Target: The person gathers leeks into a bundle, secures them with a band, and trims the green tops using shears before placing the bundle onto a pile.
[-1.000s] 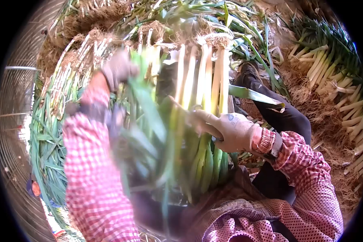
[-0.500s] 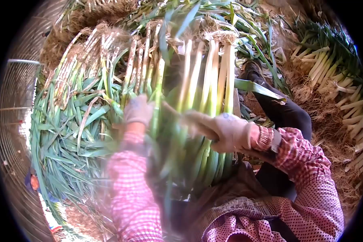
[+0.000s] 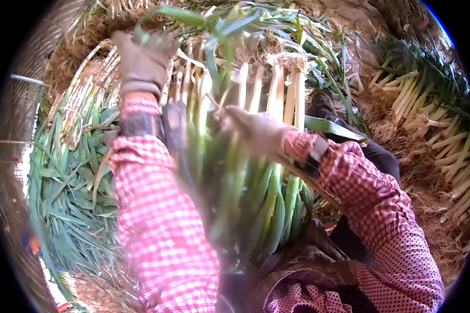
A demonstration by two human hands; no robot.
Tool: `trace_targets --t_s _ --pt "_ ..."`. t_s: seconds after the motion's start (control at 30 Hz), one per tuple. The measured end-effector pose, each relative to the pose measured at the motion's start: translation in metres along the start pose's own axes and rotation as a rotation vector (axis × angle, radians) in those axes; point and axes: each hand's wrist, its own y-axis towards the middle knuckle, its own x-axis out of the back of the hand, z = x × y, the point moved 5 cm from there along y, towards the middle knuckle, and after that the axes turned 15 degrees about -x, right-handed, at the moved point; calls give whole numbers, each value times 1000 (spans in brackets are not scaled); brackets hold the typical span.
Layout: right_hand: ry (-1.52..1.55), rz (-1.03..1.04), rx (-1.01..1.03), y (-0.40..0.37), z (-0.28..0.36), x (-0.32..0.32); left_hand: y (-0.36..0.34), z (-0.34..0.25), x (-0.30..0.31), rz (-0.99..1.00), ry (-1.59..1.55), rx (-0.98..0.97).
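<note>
My left hand (image 3: pixel 143 65), in a pale glove, is raised over the root ends of the leeks at the upper left. Its blurred fingers look spread, and a loose green leaf (image 3: pixel 180 14) arcs from the fingertips toward the right. My gloved right hand (image 3: pixel 258 133) is closed around a thin brown stick (image 3: pixel 318 189), which runs back beneath my forearm. Under that hand lie cleaned leeks (image 3: pixel 272 96) with white shanks, roots pointing away from me and green tops toward my lap. Between my hands are more leeks (image 3: pixel 203 88), partly hidden by a blurred dark object (image 3: pixel 175 125).
Unpeeled leeks with long green leaves (image 3: pixel 70 198) are heaped at the left, beside a curved ribbed wall (image 3: pixel 15 135). Stripped leaves (image 3: pixel 318 36) litter the far side. Rows of white leeks (image 3: pixel 451 148) lie at the right, past my dark-clad leg (image 3: pixel 378 156).
My left hand has swung up and away to the left, with a leaf trailing at its fingers. My right hand has shifted slightly up and left over the cleaned leeks.
</note>
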Motion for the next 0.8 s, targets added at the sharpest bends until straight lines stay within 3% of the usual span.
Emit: trace_targets --t_s 0.03,0.07,0.13,0.17,0.2,0.23,0.27,0.33,0.4,0.47,0.53,0.63,0.67,0.73,0.77,0.8 --pt "10 -53 5 15 4 6 -17 7 8 -89 146 14" --pt "-51 -141 -14 17 14 21 12 60 54 177 209 151" --pt "-10 -150 -73 32 29 40 -19 115 114 341 842 -74" --pt "70 -181 -47 56 28 45 -55 121 124 398 1314 -74" --pt "147 -211 -24 74 26 45 -86 118 122 547 1495 -392" --pt "201 -182 -115 61 33 53 -107 118 118 573 1499 -126" --pt "264 -154 -80 59 31 51 -121 118 111 655 1712 -212" --pt "377 -110 -8 55 23 43 -128 118 97 661 1915 -167" --pt "151 -89 22 19 16 31 -118 122 91 679 1939 15" --pt "72 -91 97 30 -15 4 -109 121 89 695 1857 170" --pt "157 -59 44 0 -33 14 -125 109 79 727 1831 403" --pt "122 -9 61 -32 -37 16 -153 110 81 948 1838 324" --pt "-36 84 -37 -72 -14 25 -159 117 85 1074 1814 281" --pt "-55 160 203 -60 -14 -7 -170 117 97 1275 1614 -65" --pt "-84 162 200 -64 -7 -10 -178 107 97 1365 1517 -241" --pt "-114 165 197 -65 3 -11 -176 100 99 1500 1406 -296"
